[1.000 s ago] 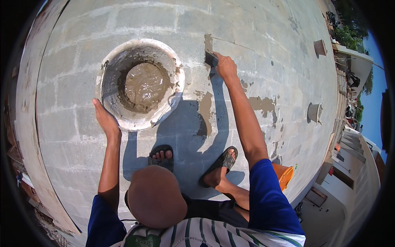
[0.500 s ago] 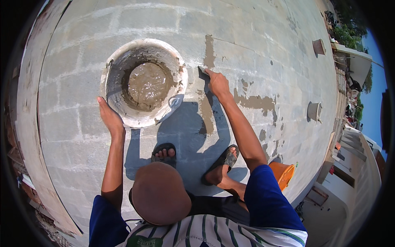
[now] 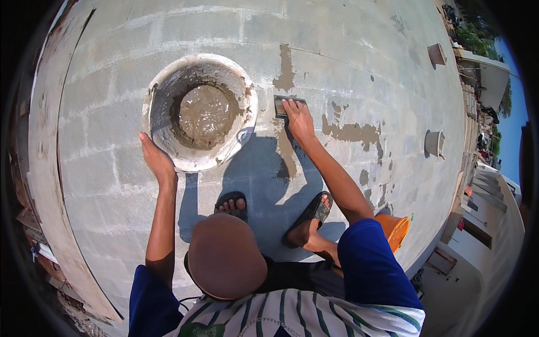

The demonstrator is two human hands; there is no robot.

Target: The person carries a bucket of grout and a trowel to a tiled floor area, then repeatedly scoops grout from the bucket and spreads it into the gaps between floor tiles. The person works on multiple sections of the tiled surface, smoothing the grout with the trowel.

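Note:
My left hand (image 3: 158,160) holds the near left side of a white, mortar-smeared bucket (image 3: 251,104), its thumb along the outside and its other fingers hidden beneath. Wet brown-grey mortar (image 3: 208,115) lies in the bottom of the bucket. To the right of the bucket, my right hand (image 3: 299,123) grips a flat, dark rectangular scraper (image 3: 279,108), fingers laid over its face, low over the grey block floor (image 3: 337,168). One wet mortar strip (image 3: 285,67) lies just beyond the scraper. Another wet streak (image 3: 287,160) runs from the scraper toward my feet.
A branching mortar patch (image 3: 353,133) spreads to the right of my hand. An orange bucket (image 3: 396,227) stands by my right elbow. Two small pails, one whitish (image 3: 434,143) and one brownish (image 3: 437,54), stand farther right. A long pale ledge (image 3: 42,151) borders the left side.
The scraper has turned from a steep angle to lie flatter, its broad face now showing under my right fingers. My left hand stays on the bucket. The view has shifted slightly.

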